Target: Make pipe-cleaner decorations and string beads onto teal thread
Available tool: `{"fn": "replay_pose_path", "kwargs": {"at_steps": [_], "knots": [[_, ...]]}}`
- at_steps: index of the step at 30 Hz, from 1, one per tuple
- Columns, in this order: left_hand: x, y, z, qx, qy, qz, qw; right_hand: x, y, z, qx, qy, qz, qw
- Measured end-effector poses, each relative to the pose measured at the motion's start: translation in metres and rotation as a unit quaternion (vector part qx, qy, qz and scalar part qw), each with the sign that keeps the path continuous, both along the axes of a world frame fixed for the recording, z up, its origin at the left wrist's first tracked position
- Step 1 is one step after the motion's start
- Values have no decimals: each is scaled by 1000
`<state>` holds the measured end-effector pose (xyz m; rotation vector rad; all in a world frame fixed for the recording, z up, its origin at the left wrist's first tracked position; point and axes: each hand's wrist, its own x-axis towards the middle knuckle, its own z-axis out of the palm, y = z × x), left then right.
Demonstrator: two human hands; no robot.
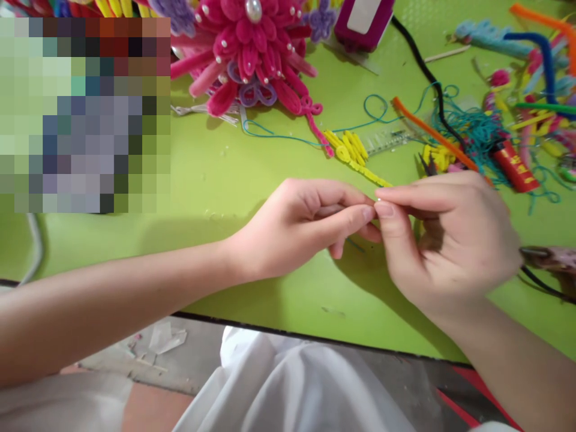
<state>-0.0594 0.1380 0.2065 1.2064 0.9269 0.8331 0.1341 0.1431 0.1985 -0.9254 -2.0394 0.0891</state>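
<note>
My left hand point(310, 222) reaches in from the left, its thumb and forefinger pinched together at the tips. Closed in a pinch too, my right hand point(450, 234) meets it fingertip to fingertip above the green table. A tiny white bead-like piece point(378, 200) shows between my right thumb and forefinger. Whatever the left fingertips hold is hidden. Just beyond the hands lies a yellow fuzzy pipe-cleaner strip point(366, 174), beside a bundle of short yellow loops point(351, 146). A short teal strand point(354, 245) shows on the table below the fingers.
A pink pipe-cleaner flower with pearls point(252, 42) stands at the back, near a purple box point(363, 24). Tangled teal thread point(477, 126), a red cylinder point(515, 165) and coloured pipe cleaners point(546, 66) crowd the right. A glue-gun-like tool point(546, 258) lies at the right edge.
</note>
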Motion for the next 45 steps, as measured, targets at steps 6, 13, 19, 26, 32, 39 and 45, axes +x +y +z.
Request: {"fn": "replay_pose_path", "kwargs": {"at_steps": [6,13,19,26,32,39,45], "knots": [[1,0,-1,38,-19,10,999,-9,2,-6,-21,11,-7,1000],[2,-3,-4,68,-19,13,997,-12,-2,1,-107,41,31,993],[3,-8,-7,83,-15,-3,996,-10,-1,5,-139,49,55,987],[10,-10,-12,81,-20,-65,994,0,9,6,-210,72,27,975],[-2,4,-7,55,31,30,998,3,7,4,-247,228,49,940],[-5,2,-5,52,39,15,998,4,1,5,-326,263,70,905],[-5,3,-2,46,23,8,999,6,2,-1,-313,240,84,915]]}}
